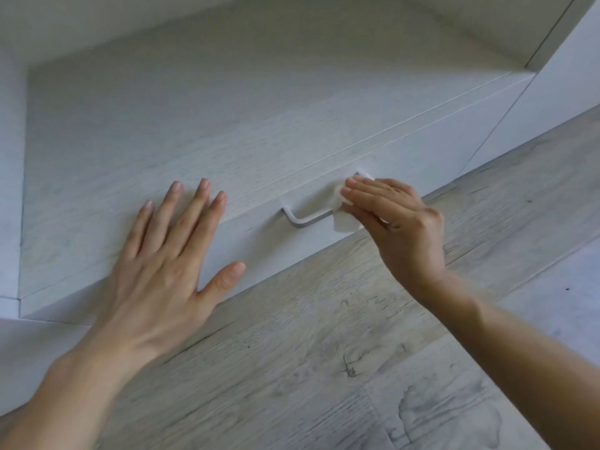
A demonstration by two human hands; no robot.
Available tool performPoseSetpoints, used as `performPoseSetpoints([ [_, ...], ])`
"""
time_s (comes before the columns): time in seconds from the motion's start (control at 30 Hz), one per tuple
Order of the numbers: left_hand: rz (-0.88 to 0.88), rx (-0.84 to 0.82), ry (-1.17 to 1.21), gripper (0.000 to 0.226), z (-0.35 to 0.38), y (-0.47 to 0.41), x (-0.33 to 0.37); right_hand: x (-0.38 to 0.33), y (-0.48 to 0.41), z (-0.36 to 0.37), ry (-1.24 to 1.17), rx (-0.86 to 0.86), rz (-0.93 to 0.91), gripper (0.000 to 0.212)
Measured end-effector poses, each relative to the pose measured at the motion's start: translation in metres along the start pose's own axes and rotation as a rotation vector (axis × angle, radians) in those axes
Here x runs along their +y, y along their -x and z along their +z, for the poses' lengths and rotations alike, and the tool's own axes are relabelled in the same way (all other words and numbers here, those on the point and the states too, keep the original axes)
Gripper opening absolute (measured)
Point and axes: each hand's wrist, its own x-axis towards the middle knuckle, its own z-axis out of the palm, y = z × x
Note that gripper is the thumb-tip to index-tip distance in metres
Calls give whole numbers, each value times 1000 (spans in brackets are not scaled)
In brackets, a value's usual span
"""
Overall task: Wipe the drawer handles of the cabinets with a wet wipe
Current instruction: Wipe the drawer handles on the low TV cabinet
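A pale wood-grain drawer front [259, 241] runs low across the cabinet, just above the floor. Its grey metal bar handle [305, 220] sticks out at the middle. My right hand [396, 219] holds a folded white wet wipe [345, 222] wrapped around the right end of the handle, and the wipe hides that end. My left hand [162, 254] lies flat with fingers spread on the cabinet top and drawer edge, left of the handle.
The flat cabinet top [227, 125] stretches above the drawer into a recess with white walls. A white panel [558, 102] stands at the right. Grey wood-look flooring [357, 368] fills the lower half of the view.
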Motion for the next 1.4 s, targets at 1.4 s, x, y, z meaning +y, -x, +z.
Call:
performPoseSetpoints([
  [1.4,233,-89,60,69,-53,-34,21,-20,-47,-90,48,38,316,19],
])
